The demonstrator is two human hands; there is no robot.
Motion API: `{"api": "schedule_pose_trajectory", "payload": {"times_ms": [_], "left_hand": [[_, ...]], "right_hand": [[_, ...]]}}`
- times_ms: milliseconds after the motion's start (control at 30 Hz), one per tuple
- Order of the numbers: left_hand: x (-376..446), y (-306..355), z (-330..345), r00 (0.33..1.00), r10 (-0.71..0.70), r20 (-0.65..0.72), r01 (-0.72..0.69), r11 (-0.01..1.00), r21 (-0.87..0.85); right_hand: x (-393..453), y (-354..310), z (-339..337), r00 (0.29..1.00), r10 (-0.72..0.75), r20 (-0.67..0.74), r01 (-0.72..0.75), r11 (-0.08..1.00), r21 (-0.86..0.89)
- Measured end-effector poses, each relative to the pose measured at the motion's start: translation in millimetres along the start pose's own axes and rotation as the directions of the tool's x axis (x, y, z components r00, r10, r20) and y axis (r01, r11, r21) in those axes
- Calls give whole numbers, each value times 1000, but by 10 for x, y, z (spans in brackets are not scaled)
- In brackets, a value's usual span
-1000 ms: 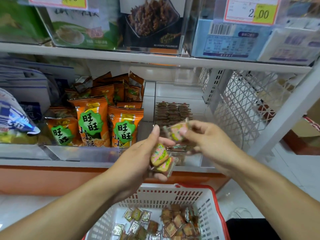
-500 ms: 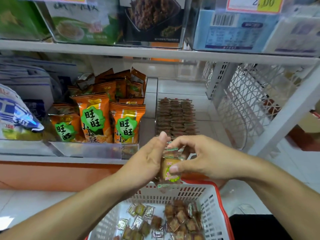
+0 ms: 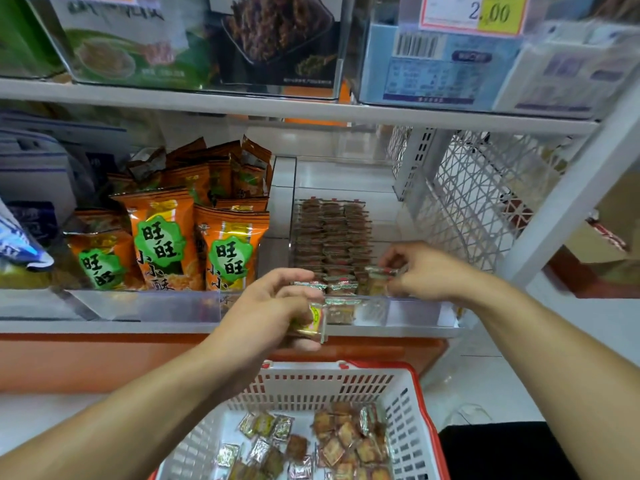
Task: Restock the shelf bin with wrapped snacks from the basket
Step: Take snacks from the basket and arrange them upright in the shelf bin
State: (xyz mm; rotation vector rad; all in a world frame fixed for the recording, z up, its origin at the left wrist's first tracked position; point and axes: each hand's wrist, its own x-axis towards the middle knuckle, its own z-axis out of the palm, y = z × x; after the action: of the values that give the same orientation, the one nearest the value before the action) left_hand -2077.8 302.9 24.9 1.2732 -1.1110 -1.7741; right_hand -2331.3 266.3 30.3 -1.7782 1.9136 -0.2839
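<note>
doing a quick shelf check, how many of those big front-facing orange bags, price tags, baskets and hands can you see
Front-facing orange bags: 3
Price tag: 1
Basket: 1
Hands, left hand and right hand: 2
Total: 7

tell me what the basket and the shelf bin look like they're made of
Basket: looks like moulded plastic, white slotted walls with a red rim, faintly glossy. Shelf bin: probably clear acrylic or similar hard plastic; the wrapped snacks show through its front wall.
</note>
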Motion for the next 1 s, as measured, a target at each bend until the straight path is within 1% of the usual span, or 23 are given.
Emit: {"api": "schedule_pose_trajectory", "payload": {"times_ms": [67, 133, 300, 333, 400, 433, 467, 500, 533, 567, 600, 633, 667, 733, 833, 900, 1000], "left_hand": [[19, -1, -9, 1000, 2, 2, -2, 1000, -24], [34, -1, -13, 1000, 3, 4, -3, 999, -48], [61, 40, -25, 999, 18, 37, -12, 986, -168], [62, 50, -29, 998, 29, 47, -20, 983, -183], [55, 68, -36, 997, 56, 62, -42, 978, -205], [50, 73, -38, 995, 70, 66, -55, 975, -214], [43, 77, -39, 994, 87, 68, -70, 973, -219], [35, 76, -39, 992, 106, 72, -88, 972, -219], [27, 75, -35, 989, 126, 80, -107, 971, -215], [17, 75, -32, 985, 145, 93, -123, 970, -210], [6, 74, -28, 981, 160, 109, -136, 970, -200], [-3, 72, -24, 977, 174, 122, -150, 971, -187], [-12, 69, -22, 974, 188, 128, -164, 971, -175], [-22, 57, -14, 970, 213, 120, -193, 968, -158], [-34, 23, 0, 966, 246, 81, -233, 963, -137], [-28, -3, 8, 967, 251, 45, -243, 961, -129], [-12, -17, 16, 961, 276, -3, -275, 959, -68]], "right_hand": [[97, -15, 76, 999, -3, 49, 5, 999, -52], [185, -23, 133, 996, 28, 85, -22, 997, -68], [243, -32, 154, 994, 80, 78, -72, 992, -105], [213, -48, 122, 995, 81, 52, -74, 989, -131], [109, -108, 58, 996, 35, -88, -49, 986, -162], [40, -161, 37, 987, -4, -159, -9, 996, -84], [-41, -228, 28, 983, -24, -181, 41, 995, 89], [-141, -303, 32, 992, -32, -126, 72, 944, 323], [-246, -377, 48, 998, -68, -7, 62, 848, 526], [-337, -433, 76, 987, -135, 89, 50, 778, 627], [-408, -474, 114, 969, -201, 142, 63, 759, 647], [-460, -505, 155, 955, -250, 157, 92, 757, 647], [-478, -519, 190, 952, -274, 139, 124, 757, 642], [-457, -521, 201, 958, -261, 115, 125, 748, 651], [-429, -487, 152, 937, -267, 227, 47, 736, 675], [-428, -477, 133, 931, -260, 258, 19, 737, 675], [-415, -496, 136, 957, -222, 185, 35, 723, 690]]}}
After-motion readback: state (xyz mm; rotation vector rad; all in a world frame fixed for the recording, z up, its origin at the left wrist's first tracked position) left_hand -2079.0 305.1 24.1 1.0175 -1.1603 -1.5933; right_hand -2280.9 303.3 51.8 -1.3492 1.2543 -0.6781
